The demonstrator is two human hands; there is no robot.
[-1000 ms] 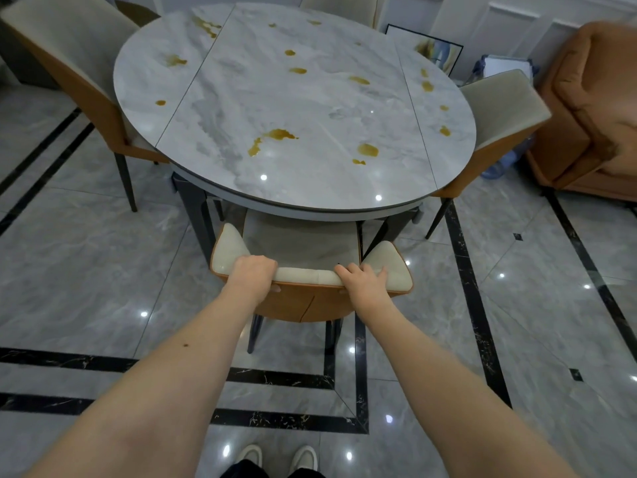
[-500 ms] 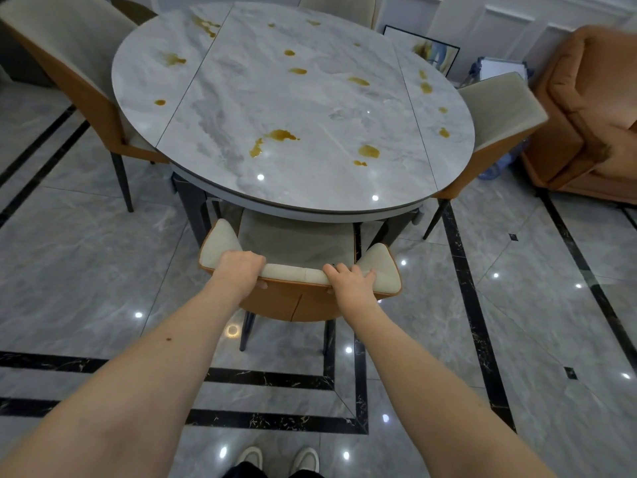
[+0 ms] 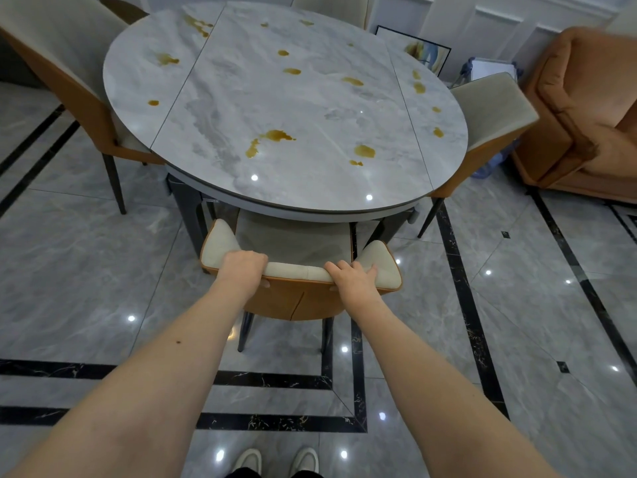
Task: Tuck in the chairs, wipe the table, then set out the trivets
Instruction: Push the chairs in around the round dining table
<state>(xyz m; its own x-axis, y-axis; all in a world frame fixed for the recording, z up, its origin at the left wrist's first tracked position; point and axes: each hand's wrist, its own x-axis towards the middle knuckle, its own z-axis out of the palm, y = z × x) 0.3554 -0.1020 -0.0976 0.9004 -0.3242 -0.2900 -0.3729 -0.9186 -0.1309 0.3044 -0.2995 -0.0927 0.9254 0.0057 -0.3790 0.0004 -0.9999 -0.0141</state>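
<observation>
A round grey marble table [image 3: 310, 188] fills the upper middle, dotted with several yellow-brown spills [image 3: 272, 136]. The near chair [image 3: 296, 272], cream cushion with an orange back, stands at the table's front edge, its seat partly under the top. My left hand [image 3: 243, 269] grips the left part of the backrest top. My right hand [image 3: 353, 276] grips the right part, fingers over the cushion. A second chair [image 3: 65, 63] stands at the table's left, a third chair [image 3: 489, 108] at its right, and the top of a fourth chair [image 3: 331, 5] shows at the far side. No trivets or cloth are in view.
An orange armchair [image 3: 586, 108] stands at the right. A framed picture [image 3: 420, 50] leans on the white panelled wall behind the table, with a blue-and-white item [image 3: 489, 69] beside it. The glossy grey tiled floor has black inlay lines [image 3: 458, 277]. My shoes [image 3: 275, 460] show at the bottom.
The near chair has slid a little forward toward the table, with both hands still on its backrest. The view has shifted slightly.
</observation>
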